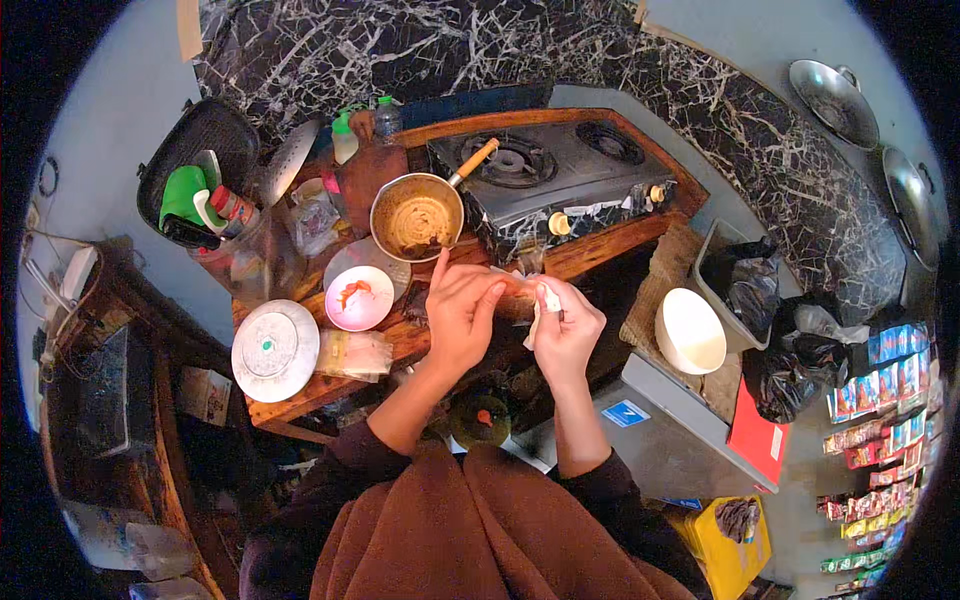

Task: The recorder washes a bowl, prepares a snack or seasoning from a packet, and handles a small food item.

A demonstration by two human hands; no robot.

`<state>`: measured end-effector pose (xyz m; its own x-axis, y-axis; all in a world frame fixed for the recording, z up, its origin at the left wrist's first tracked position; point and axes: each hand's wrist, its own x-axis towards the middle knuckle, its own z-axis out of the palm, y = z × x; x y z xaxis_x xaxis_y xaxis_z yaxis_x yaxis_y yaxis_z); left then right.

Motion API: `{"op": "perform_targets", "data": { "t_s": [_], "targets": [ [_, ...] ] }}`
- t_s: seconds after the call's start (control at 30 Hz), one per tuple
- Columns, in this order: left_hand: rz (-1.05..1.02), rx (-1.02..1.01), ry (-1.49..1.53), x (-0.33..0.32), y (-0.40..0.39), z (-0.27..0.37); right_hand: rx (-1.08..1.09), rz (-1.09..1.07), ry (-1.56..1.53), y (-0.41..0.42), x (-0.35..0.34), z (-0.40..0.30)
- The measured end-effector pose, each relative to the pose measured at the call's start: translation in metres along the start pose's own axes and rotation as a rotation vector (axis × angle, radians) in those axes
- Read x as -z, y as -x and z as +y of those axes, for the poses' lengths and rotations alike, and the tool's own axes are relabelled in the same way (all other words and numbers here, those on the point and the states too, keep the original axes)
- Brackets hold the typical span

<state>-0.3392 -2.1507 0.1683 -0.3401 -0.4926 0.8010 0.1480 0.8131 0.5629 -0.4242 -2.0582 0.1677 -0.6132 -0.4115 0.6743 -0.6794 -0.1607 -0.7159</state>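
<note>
My left hand (461, 311) and my right hand (566, 330) meet just in front of the saucepan. Folded in my right fist is a crumpled whitish wrapper (547, 300), probably thin plastic. Its translucent end stretches across to my left fingertips, which pinch it; my left little finger sticks out. Beyond my left hand stands the saucepan (418, 217) with a wooden handle, holding brown sauce or paste. A small pinkish-white bowl (360, 298) contains orange-red pieces. Near it lie a round metal lid (275, 350) and a clear plastic packet (354, 354).
A two-burner gas stove (555, 165) stands on the wooden table (427, 337). Bottles (345, 139) and a black basket (199, 172) of utensils are at the back left. To the right, a white bowl (690, 331) rests near a grey bin (739, 285) with black plastic bags.
</note>
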Motion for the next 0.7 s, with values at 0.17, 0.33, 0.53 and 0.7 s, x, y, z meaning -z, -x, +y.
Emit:
{"op": "perform_targets", "data": {
  "t_s": [0.17,0.33,0.53,0.7],
  "targets": [
    [0.063,-0.014,0.004,-0.002,0.003,0.001,-0.005,0.046,-0.018,-0.002,-0.001,-0.016],
    [0.017,-0.004,0.021,-0.004,0.000,0.002,0.080,0.001,-0.006,-0.003,0.003,-0.011],
    [0.035,-0.051,0.006,-0.007,0.004,0.001,0.108,0.058,-0.005,0.006,-0.004,-0.002],
    [0.004,0.063,0.028,0.001,0.003,-0.007,-0.074,-0.079,-0.119,0.000,0.009,-0.004]
  ]
}}
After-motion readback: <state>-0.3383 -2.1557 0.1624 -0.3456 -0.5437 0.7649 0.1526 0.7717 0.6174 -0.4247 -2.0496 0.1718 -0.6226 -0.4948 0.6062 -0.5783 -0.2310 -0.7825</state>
